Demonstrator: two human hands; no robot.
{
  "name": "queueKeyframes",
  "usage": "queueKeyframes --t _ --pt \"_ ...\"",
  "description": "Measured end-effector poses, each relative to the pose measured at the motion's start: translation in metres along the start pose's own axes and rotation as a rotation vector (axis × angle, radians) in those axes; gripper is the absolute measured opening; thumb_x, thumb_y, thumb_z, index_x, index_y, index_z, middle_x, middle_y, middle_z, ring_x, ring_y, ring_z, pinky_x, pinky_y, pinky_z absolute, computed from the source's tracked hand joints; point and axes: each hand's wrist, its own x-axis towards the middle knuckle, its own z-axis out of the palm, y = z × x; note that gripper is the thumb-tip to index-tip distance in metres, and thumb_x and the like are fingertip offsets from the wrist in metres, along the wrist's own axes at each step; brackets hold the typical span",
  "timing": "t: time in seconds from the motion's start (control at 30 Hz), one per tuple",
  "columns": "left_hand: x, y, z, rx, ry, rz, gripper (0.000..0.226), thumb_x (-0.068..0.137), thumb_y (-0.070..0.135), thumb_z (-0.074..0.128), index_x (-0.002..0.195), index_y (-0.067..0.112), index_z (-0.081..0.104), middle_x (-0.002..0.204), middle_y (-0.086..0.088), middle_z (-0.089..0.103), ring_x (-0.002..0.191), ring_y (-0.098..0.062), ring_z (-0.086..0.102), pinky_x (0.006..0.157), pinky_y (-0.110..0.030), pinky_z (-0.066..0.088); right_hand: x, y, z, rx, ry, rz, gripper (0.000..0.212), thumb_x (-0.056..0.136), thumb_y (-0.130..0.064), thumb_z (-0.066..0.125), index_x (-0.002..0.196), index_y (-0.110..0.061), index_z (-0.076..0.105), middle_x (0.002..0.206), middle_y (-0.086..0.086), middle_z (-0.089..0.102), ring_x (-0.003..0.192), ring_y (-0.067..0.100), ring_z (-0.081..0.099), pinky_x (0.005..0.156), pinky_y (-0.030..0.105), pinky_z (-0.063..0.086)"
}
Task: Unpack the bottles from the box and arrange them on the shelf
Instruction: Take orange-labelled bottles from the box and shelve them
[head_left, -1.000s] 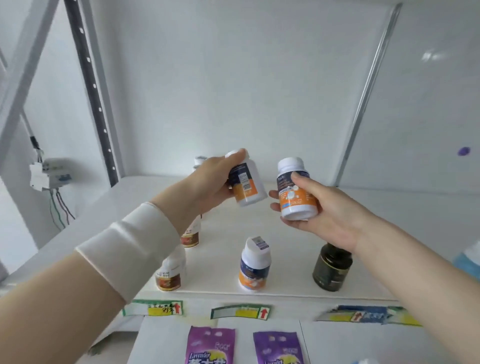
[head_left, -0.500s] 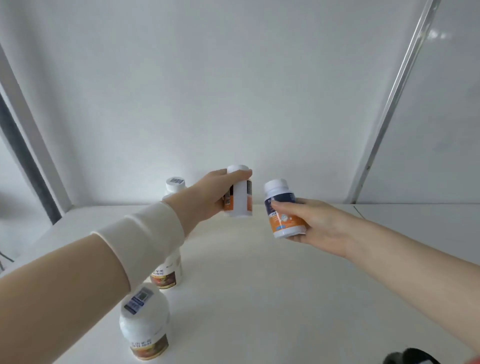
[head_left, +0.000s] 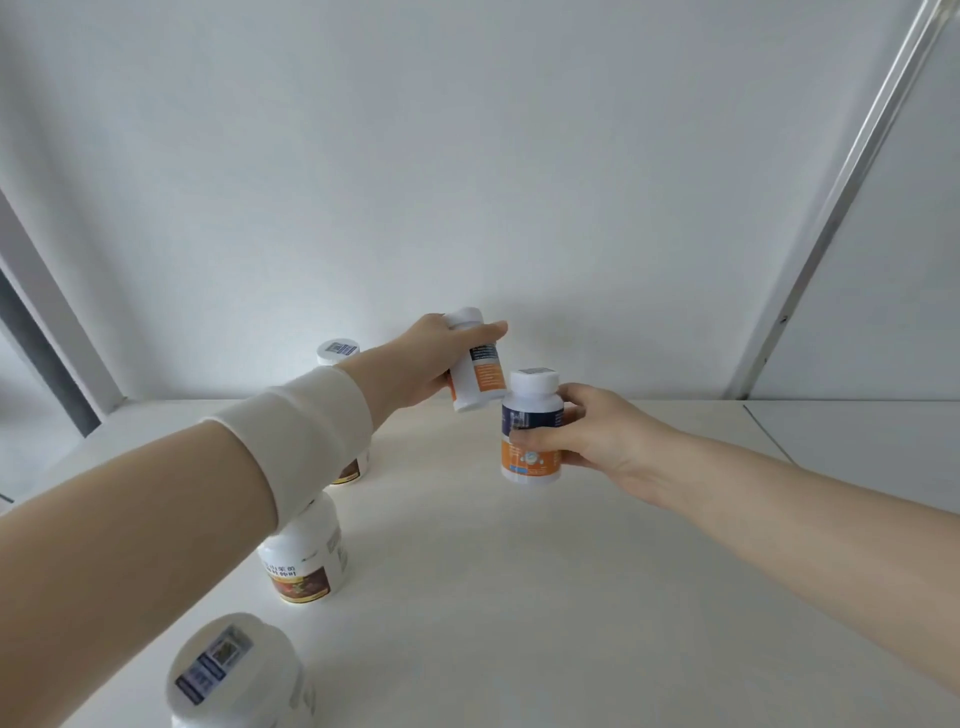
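Nearest bottle (head_left: 236, 675) – cut off (bottom edge).

Soft, even, bright light fills the scene; no glare. Faint shadows lie on the shelf (head_left: 519, 597) beneath both forearms. Wide-angle distortion bends the shelf's uprights outward toward the frame edges. Bottle labels on the shelf look slightly blurred.

One head cam only, close in, looking fwd and slightly down across the shelf (head_left: 519, 597) toward the back wall (head_left: 467, 182); no 2nd view.
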Motion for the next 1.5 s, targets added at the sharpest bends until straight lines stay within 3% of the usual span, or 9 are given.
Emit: queueKeyframes --t 0.13,0.37,0.57,0.77,0.93,1.1,1.3,1.4,1.5 --pt "0.006 0.002 -0.002 -0.002 0.017 0.009 0.017 0.086 0.013 0.066 0.095 0.004 0.055 0.095 -0.011 0.059 0.084 -0.022 0.059 0.084 -0.038 0.053 0.005 0.002 0.002 -0.005 -0.003 -0.004 0.053 0.074 -0.006 0.075 0.122 -0.008 0.054 0.116 0.011 0.063 0.105 0.023 0.063 0.094 0.035 0.051" --pt "0.006 0.003 -0.007 0.05 -0.025 -0.003 0.039 0.084 0.012 0.067 0.12 0.011 0.052 0.099 -0.007 0.06 0.089 -0.021 0.06 0.076 -0.036 0.052 0.008 0.004 -0.001 0.015 0.016 -0.006 0.055 0.073 -0.006 0.076 0.122 -0.007 0.054 0.118 0.011 0.063 0.106 0.023 0.062 0.092 0.035 0.051" --pt "0.009 0.006 -0.012 0.163 -0.11 0.091 0.054 0.085 0.002 0.063 0.135 0.004 0.042 0.127 -0.013 0.056 0.115 -0.025 0.056 0.096 -0.034 0.046 0.01 0.006 0.008 -0.094 0.042 -0.048 0.053 0.071 -0.007 0.078 0.12 -0.011 0.055 0.09 -0.007 0.058 0.101 0.021 0.06 0.098 0.039 0.049" --pt "0.014 0.004 -0.01 0.261 -0.225 0.128 0.039 0.085 -0.005 0.061 0.118 0.01 0.046 0.105 -0.007 0.058 0.103 -0.023 0.056 0.089 -0.026 0.049 0.013 0.007 0.023 -0.207 0.06 -0.082 0.055 0.069 -0.01 0.079 0.118 -0.013 0.054 0.084 -0.012 0.053 0.093 0.016 0.054 0.08 0.025 0.043" --pt "0.018 -0.004 -0.009 0.384 -0.231 0.143 0.04 0.084 -0.005 0.062 0.114 0.013 0.046 0.101 -0.001 0.055 0.1 -0.019 0.053 0.088 -0.025 0.048 0.014 0.011 0.029 -0.281 0.064 -0.097 0.061 0.068 -0.012 0.081 0.121 -0.016 0.051 0.102 -0.006 0.054 0.1 0.016 0.054 0.086 0.027 0.044" --pt "0.015 -0.009 -0.006 0.562 -0.229 0.148 0.047 0.083 0.0 0.066 0.124 0.012 0.046 0.113 -0.003 0.054 0.101 -0.018 0.053 0.084 -0.02 0.046 0.011 0.018 0.031 -0.33 0.063 -0.112 0.061 0.068 -0.016 0.081 0.118 -0.016 0.047 0.104 -0.005 0.053 0.102 0.017 0.054 0.086 0.028 0.046" --pt "0.008 0.009 -0.004 0.716 -0.227 0.073 0.07 0.081 0.009 0.07 0.139 0.026 0.035 0.134 0.0 0.046 0.126 -0.021 0.045 0.11 -0.041 0.035 0.005 0.013 0.026 -0.355 0.025 -0.074 0.07 0.066 -0.022 0.083 0.124 -0.015 0.043 0.121 -0.001 0.055 0.112 0.019 0.056 0.096 0.036 0.048" --pt "-0.012 0.028 -0.008 0.795 -0.187 0.079 0.068 0.084 0.013 0.067 0.142 0.024 0.033 0.143 -0.002 0.041 0.13 -0.022 0.043 0.111 -0.04 0.034 -0.008 0.002 0.012 -0.445 0.007 -0.103 0.072 0.069 -0.028 0.081 0.129 -0.015 0.042 0.129 0.001 0.051 0.11 0.014 0.051 0.093 0.03 0.045" --pt "-0.042 0.046 -0.015 1.01 -0.107 0.141 0.064 0.087 0.018 0.064 0.142 0.022 0.032 0.144 -0.001 0.04 0.129 -0.022 0.044 0.106 -0.036 0.037 -0.027 -0.015 -0.001 -0.577 0.016 -0.158 0.08 0.074 -0.034 0.076 0.139 -0.014 0.034 0.14 0.003 0.042 0.124 0.017 0.046 0.098 0.03 0.041"
